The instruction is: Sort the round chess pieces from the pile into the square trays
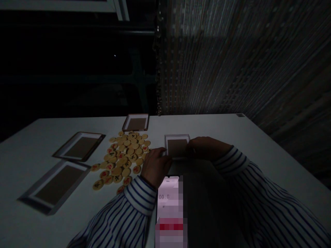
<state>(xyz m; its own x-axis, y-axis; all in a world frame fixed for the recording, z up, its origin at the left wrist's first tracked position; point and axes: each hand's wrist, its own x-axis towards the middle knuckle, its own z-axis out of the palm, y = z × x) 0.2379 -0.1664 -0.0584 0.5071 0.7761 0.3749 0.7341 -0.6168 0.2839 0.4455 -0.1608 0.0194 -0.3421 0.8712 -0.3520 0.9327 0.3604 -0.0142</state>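
Note:
A small white-rimmed tray with a brown floor [177,138] lies on the white table in front of me. My left hand [155,165] grips its left edge with curled fingers, and my right hand [205,147] closes on its right edge. Just left of my left hand lies a heap of several round wooden game discs [123,159] marked with red or black characters. Both my sleeves are white with blue stripes.
Three more trays lie on the table [258,144]: two larger ones at the left [79,146] [55,186] and a small one behind the discs [136,123]. A lit phone [169,203] showing a timer stands near my chest. A beaded curtain [232,62] hangs behind the table.

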